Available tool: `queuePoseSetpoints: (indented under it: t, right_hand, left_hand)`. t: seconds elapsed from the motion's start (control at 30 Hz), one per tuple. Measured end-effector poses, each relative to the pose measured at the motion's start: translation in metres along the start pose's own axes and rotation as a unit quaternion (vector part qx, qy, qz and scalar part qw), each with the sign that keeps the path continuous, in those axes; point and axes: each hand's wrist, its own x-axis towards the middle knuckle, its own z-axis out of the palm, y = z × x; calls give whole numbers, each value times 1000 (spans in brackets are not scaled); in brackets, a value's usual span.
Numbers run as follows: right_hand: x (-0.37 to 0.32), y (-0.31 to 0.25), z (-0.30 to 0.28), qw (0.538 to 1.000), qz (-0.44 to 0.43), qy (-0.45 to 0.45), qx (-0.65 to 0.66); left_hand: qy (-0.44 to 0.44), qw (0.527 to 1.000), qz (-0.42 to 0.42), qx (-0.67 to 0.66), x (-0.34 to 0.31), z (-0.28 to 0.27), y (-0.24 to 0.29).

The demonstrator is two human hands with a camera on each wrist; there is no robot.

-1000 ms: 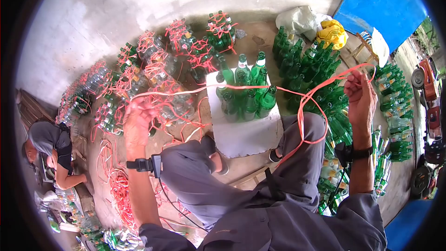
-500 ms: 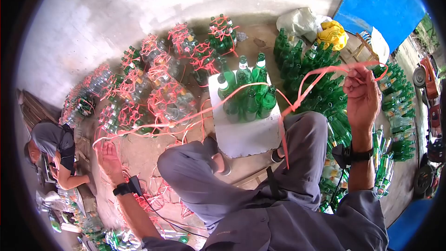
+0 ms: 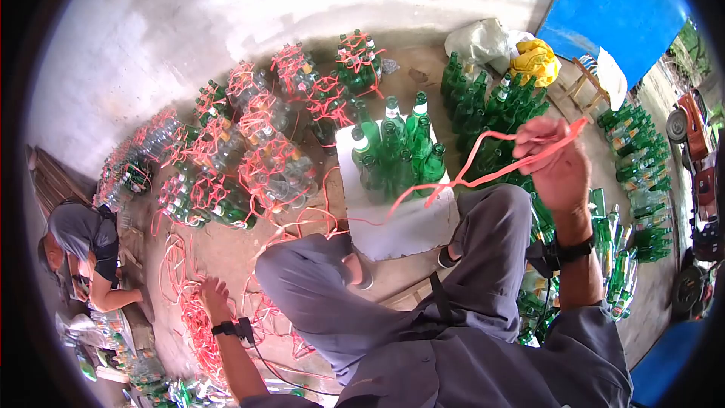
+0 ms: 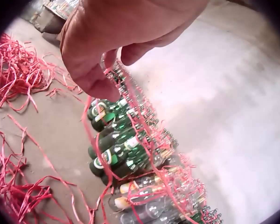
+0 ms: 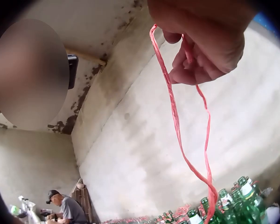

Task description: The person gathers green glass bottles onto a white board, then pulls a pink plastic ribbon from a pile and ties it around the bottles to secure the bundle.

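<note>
My right hand [image 3: 555, 162] is raised to the right of the white board, fingers curled round a loop of pink-red plastic twine [image 3: 495, 177]. Strands of it come together below the hand, and a loose tail trails left over the board's edge. In the right wrist view the looped twine [image 5: 175, 114] hangs from my curled fingers. Low on the left, my left hand [image 3: 215, 296] is over a tangled twine pile [image 3: 198, 325]. Its thumb [image 4: 100, 86] and fingers are loosely bent in the left wrist view. Several green bottles [image 3: 404, 170] stand grouped on the white board [image 3: 400, 230].
Twine-tied bottle bundles [image 3: 272, 170] crowd the floor along the wall. Loose green bottles [image 3: 491, 109] stand at the right, with more rows [image 3: 642, 174] beyond. A seated person [image 3: 79, 242] is at far left. White and yellow sacks [image 3: 536, 60] lie at the back.
My left hand has drawn away left and down to the twine pile, and the stretched strand has come slack. My right hand has moved slightly left and down, still gripping the twine loop.
</note>
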Motion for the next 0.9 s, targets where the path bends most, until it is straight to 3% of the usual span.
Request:
queuePoseSetpoints:
  t: [0.03, 0.2, 0.3, 0.37, 0.53, 0.6, 0.7, 0.77, 0.87, 0.9]
  right_hand:
    - [2, 4, 7, 998, 37, -46, 26]
    - [2, 31, 41, 988, 128, -79, -20]
    - [1, 48, 63, 981, 154, -114, 34]
    - [1, 55, 81, 975, 188, -118, -29]
    - [-2, 71, 122, 955, 243, -171, 2]
    - [-6, 72, 125, 952, 253, -171, 21]
    - [-9, 79, 117, 946, 272, -168, 47]
    - [-11, 88, 109, 945, 296, -134, 43]
    - [-25, 89, 114, 948, 294, -117, -7]
    - [-29, 88, 117, 949, 291, -107, -55]
  left_hand:
    - [-15, 998, 19, 52, -17, 29, 24]
    - [-191, 961, 171, 101, -99, 146, 127]
    - [-333, 910, 218, 114, -181, 218, 167]
    - [-444, 845, 273, 117, -227, 257, 169]
    - [-552, 789, 249, 108, -281, 320, 133]
    - [-638, 755, 116, 103, -281, 329, 118]
    - [-575, 793, 152, 135, -268, 327, 105]
    - [-574, 793, 123, 164, -260, 317, 122]
    - [-470, 808, 281, 217, -225, 307, 112]
    - [-465, 810, 281, 220, -219, 303, 112]
